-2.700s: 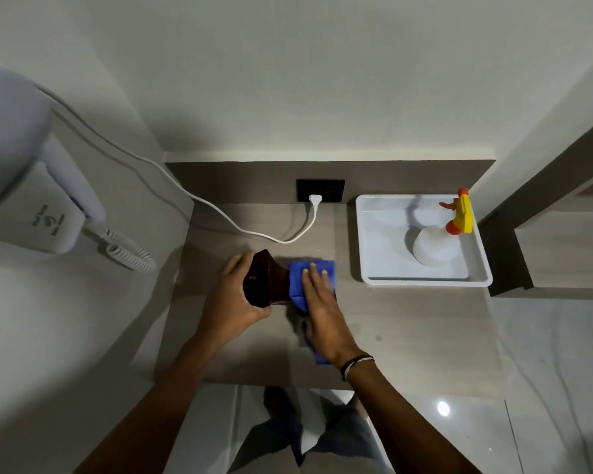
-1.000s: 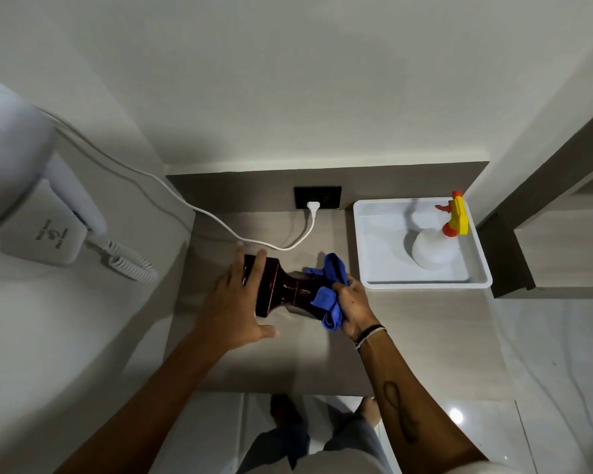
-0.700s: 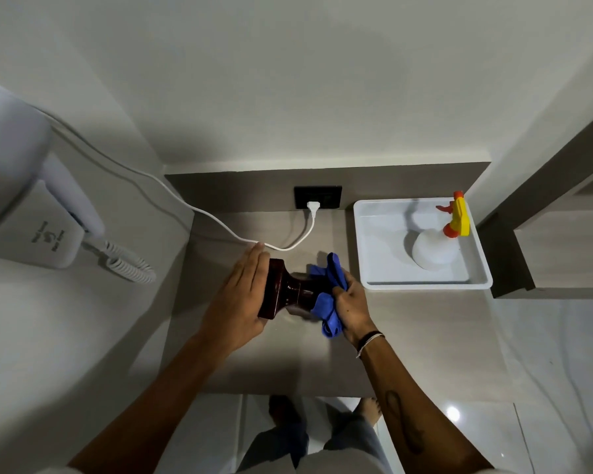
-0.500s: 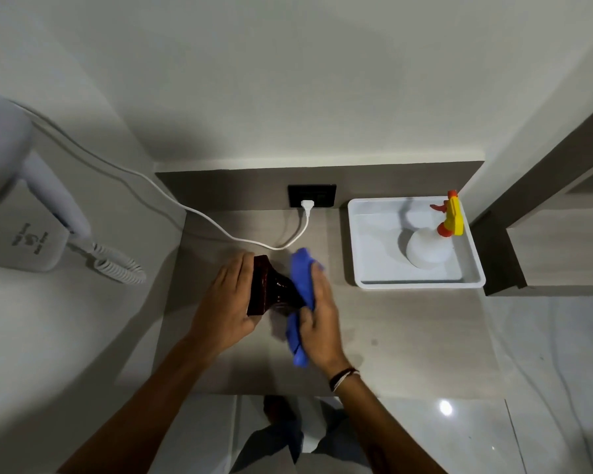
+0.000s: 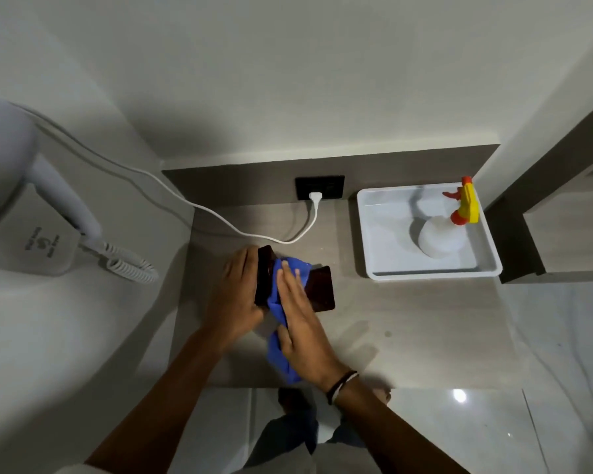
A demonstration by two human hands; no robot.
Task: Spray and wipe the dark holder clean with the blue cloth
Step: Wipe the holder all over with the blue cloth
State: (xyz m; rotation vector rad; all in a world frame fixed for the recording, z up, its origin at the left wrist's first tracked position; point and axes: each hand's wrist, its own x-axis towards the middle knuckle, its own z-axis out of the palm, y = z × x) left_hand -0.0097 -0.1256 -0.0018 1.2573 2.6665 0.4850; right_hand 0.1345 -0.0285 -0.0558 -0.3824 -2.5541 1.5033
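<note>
Near the middle of the surface [image 5: 425,336], the dark holder [image 5: 319,292] lay on its side, its left end gripped by the curled fingers [image 5: 242,268] of the left hand [image 5: 233,295]. The right hand [image 5: 302,323], bunched round the blue cloth [image 5: 278,354] a second before, had flattened, straight fingers pressing the cloth across the holder's middle. With the spray bottle [image 5: 439,241] parked in the tray [image 5: 425,273], spraying looked finished and wiping was well underway.

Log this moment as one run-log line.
phase: wiping | left hand: grips dark holder | right hand: presses blue cloth on holder | spray bottle: in white tray
</note>
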